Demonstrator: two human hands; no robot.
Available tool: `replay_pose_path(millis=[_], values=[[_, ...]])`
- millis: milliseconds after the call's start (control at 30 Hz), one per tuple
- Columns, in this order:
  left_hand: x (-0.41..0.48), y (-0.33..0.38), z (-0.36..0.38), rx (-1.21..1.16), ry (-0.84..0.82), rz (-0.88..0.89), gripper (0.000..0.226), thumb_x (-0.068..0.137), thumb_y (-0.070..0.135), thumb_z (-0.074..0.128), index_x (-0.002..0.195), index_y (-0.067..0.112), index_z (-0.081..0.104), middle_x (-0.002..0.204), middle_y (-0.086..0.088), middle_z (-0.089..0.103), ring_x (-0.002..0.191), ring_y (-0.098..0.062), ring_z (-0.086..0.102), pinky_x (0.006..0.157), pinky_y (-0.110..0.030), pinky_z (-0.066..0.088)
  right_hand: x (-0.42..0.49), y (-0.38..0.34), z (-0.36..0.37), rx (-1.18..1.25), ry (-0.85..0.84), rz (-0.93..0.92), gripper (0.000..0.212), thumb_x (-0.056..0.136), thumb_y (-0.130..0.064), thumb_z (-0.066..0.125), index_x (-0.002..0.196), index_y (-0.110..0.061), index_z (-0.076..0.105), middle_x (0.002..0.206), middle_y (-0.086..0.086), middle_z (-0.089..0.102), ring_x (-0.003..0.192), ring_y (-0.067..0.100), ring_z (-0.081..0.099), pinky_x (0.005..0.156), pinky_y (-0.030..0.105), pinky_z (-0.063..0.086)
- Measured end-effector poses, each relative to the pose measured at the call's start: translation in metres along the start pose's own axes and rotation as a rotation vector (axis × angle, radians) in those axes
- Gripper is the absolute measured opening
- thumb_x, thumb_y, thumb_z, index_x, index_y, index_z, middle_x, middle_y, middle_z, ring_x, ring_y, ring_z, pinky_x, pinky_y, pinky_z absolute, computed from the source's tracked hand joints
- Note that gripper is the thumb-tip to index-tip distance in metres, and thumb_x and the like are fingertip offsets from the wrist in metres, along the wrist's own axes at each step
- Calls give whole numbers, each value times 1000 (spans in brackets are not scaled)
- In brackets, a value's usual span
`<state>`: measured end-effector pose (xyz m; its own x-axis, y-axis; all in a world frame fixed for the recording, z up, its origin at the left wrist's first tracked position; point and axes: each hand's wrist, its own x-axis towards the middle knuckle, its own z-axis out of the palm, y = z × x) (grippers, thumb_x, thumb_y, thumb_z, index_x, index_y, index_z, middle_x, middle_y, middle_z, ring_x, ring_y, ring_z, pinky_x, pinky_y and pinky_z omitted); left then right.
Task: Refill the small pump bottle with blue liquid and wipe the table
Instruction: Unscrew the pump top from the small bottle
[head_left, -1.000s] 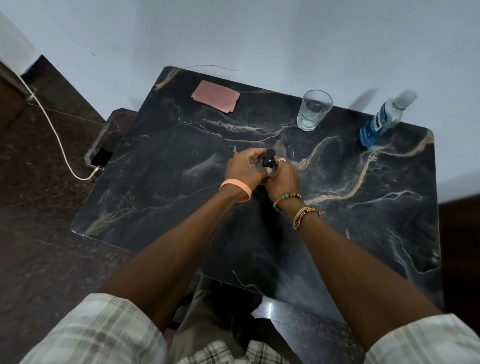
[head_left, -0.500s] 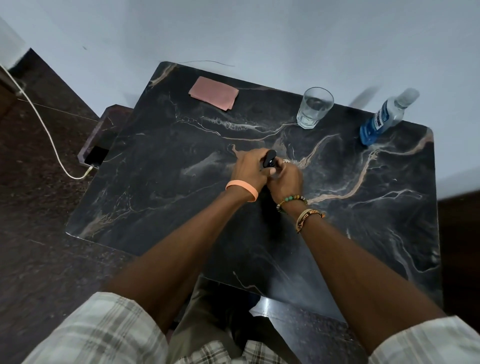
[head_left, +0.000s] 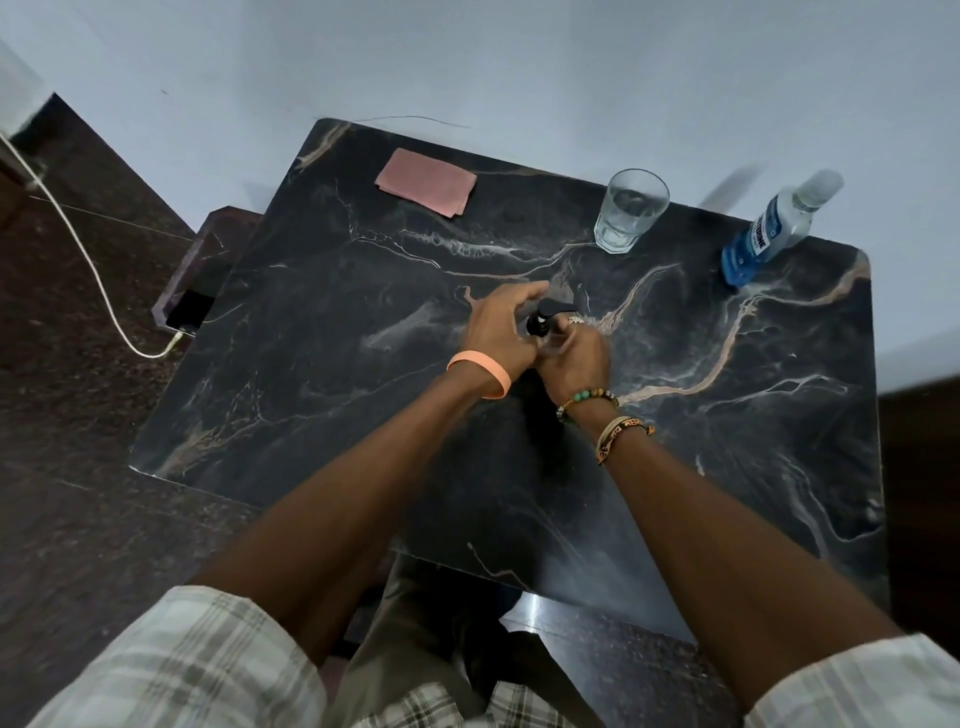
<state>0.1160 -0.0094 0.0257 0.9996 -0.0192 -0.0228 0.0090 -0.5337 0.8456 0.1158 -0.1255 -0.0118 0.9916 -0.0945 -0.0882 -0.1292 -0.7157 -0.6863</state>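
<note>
We see glossy veined marble table (head_left: 332, 332); on it matt pink cloth (head_left: 426, 181), clear glass tumbler (head_left: 630, 210), clear plastic bottle (head_left: 774, 228).

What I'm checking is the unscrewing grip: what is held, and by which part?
The small pump bottle: the right hand grips its body, and the left hand grips its black pump top.

— Where is the pump bottle (head_left: 540, 322)?
— In the middle of the counter (head_left: 311, 338), between the left hand (head_left: 501, 332) and the right hand (head_left: 576, 356), touching both.
— And behind it?
— The cloth (head_left: 426, 188) lies at the far left. The glass (head_left: 631, 210) stands far right of centre, and the larger bottle (head_left: 769, 234) is at the far right corner.
— Off the counter?
— A phone (head_left: 195, 306) lies on a lower ledge to the left, with its cable (head_left: 88, 254) trailing over the floor.
</note>
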Motion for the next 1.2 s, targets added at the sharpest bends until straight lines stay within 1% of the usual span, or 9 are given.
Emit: replay_pose_path(millis=[167,333,533,667,767,867,967,1067,1200], values=[[3,0,-1,130,-20,-34,44,65,18,84,105,15,66,103,-4,61,95,-17,55,85,-28,45,-2,-1,-2,9,2,-50,21,74,-10,69,80,-29,63,65,-11,55,62,11,52,49,15,30],[1,1,-1,67,-31,59,24,67,6,78,87,14,67,88,4,65,88,-15,60,85,-40,50,-1,1,-1,13,9,-24,17,73,-15,74,89,-19,71,67,-10,57,63,11,53,50,16,30],[2,-2,1,16,9,8,38,65,10,78,100,16,65,113,-3,61,106,-17,57,93,-36,49,0,3,0,25,-5,-18,18,76,-11,69,85,-27,67,70,-9,62,64,8,56,57,24,43],[2,-2,1,-59,8,-46,37,67,9,82,102,12,70,103,-3,71,97,-16,65,89,-37,52,1,3,-1,33,-18,-11,21,73,-17,71,93,-22,70,74,-5,65,67,12,58,55,20,40],[3,0,2,-132,20,-123,53,62,14,88,110,15,66,107,-3,68,99,-15,62,88,-28,51,0,2,-2,36,-13,-45,15,70,-16,72,81,-25,66,65,-11,57,60,11,52,48,17,30],[2,-1,1,-344,-51,-212,56,62,-1,84,112,10,61,104,-7,68,99,-19,63,89,-28,50,1,4,-2,39,-26,-43,20,69,-17,77,86,-22,69,73,-9,65,67,13,59,51,18,39],[4,-6,0,-284,-59,-203,43,64,-6,81,103,6,66,100,-9,70,96,-22,66,89,-37,54,1,3,-2,39,-25,-15,35,69,-21,81,103,-20,72,87,-1,73,78,14,65,64,24,51],[6,-7,0,-210,-31,-226,55,59,7,88,109,9,64,103,-5,69,98,-19,65,90,-39,54,0,3,-2,55,-13,-45,36,69,-21,80,104,-22,72,88,-1,73,77,15,65,66,27,54],[6,-10,4,-163,-58,-106,55,62,3,83,113,9,66,110,-6,68,104,-20,64,94,-41,51,1,3,-2,40,-10,-27,34,70,-17,77,103,-22,72,87,0,73,78,17,66,68,29,55]])
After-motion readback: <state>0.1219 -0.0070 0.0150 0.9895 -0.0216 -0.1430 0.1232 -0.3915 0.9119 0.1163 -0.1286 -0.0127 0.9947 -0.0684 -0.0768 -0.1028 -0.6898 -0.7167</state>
